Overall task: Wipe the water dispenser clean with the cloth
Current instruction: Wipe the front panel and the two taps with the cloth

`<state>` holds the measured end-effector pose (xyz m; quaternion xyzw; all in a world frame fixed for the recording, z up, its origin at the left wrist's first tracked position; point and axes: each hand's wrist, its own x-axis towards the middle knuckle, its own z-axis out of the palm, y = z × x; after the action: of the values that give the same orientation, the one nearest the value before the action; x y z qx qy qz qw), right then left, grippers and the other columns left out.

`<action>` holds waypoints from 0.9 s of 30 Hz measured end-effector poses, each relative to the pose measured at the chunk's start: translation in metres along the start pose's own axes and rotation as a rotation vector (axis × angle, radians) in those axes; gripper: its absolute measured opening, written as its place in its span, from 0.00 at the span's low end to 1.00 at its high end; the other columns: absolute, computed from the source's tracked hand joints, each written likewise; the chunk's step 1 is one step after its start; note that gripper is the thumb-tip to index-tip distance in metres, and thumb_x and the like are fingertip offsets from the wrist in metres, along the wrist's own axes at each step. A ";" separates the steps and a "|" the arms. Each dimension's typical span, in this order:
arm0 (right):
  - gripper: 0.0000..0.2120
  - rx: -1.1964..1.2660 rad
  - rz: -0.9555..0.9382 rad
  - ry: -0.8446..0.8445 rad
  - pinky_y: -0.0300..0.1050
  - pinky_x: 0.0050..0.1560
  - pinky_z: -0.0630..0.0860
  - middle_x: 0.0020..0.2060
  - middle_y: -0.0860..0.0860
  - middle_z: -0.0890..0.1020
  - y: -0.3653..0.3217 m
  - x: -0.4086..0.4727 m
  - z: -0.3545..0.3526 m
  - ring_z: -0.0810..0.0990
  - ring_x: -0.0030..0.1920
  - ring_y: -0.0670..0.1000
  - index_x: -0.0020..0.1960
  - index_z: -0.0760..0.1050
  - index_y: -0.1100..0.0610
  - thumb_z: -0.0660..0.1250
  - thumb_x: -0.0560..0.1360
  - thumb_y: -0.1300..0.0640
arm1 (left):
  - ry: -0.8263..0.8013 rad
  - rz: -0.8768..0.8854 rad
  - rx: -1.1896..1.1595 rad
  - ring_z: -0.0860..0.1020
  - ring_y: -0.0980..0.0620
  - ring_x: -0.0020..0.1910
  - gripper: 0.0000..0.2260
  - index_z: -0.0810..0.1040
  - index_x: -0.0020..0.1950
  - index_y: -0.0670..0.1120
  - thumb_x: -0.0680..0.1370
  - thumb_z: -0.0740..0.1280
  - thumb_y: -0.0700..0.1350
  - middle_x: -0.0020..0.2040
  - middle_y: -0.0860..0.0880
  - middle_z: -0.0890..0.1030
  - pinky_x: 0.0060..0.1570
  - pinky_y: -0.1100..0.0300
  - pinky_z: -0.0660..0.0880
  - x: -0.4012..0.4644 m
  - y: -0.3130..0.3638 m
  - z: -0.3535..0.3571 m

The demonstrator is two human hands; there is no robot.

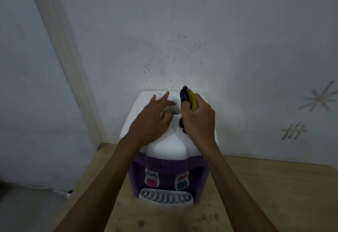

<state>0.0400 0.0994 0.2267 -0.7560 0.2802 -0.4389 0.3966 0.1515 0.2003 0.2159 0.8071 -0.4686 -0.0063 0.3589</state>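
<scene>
Right hand [198, 120] grip clenched round cloth [189, 99] (yellow and dark), left hand [153, 120] spread on water dispenser [168, 147] top

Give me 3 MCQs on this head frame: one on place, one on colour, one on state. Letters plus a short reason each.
1. Where does the water dispenser stand?
A. on a wooden surface by the wall
B. on a tiled floor
C. inside a sink

2. What colour is the dispenser's front panel?
A. green
B. purple
C. orange

3. What is the right hand doing?
A. hanging idle
B. pressing a tap
C. gripping the cloth

Key: 1 A, wood shows on both sides of its base; 2 B, purple surrounds the taps; 3 C, fingers curl round the dark and yellow cloth over the white top, while the left hand lies spread.
</scene>
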 end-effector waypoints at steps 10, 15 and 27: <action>0.06 -0.091 -0.170 0.078 0.29 0.31 0.67 0.33 0.42 0.75 0.013 -0.002 0.008 0.73 0.31 0.42 0.47 0.76 0.51 0.63 0.81 0.52 | 0.123 0.077 -0.017 0.58 0.49 0.81 0.19 0.74 0.75 0.52 0.84 0.60 0.47 0.73 0.55 0.76 0.74 0.58 0.56 0.000 -0.011 0.004; 0.13 -0.096 -0.209 0.076 0.29 0.30 0.66 0.30 0.44 0.73 0.015 0.000 0.007 0.71 0.30 0.44 0.38 0.69 0.47 0.62 0.81 0.53 | 0.195 0.157 0.011 0.72 0.55 0.72 0.14 0.81 0.66 0.52 0.83 0.61 0.45 0.75 0.54 0.74 0.67 0.68 0.62 0.001 -0.012 0.004; 0.17 -0.032 -0.281 0.116 0.40 0.31 0.63 0.26 0.45 0.67 0.020 -0.006 0.003 0.66 0.28 0.46 0.34 0.63 0.52 0.62 0.79 0.52 | 0.328 0.287 0.106 0.75 0.64 0.41 0.14 0.84 0.61 0.49 0.83 0.60 0.44 0.50 0.57 0.81 0.39 0.80 0.65 0.001 -0.014 0.002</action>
<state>0.0381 0.0946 0.2061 -0.7673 0.2014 -0.5285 0.3023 0.1617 0.2026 0.2062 0.7402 -0.5138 0.2008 0.3845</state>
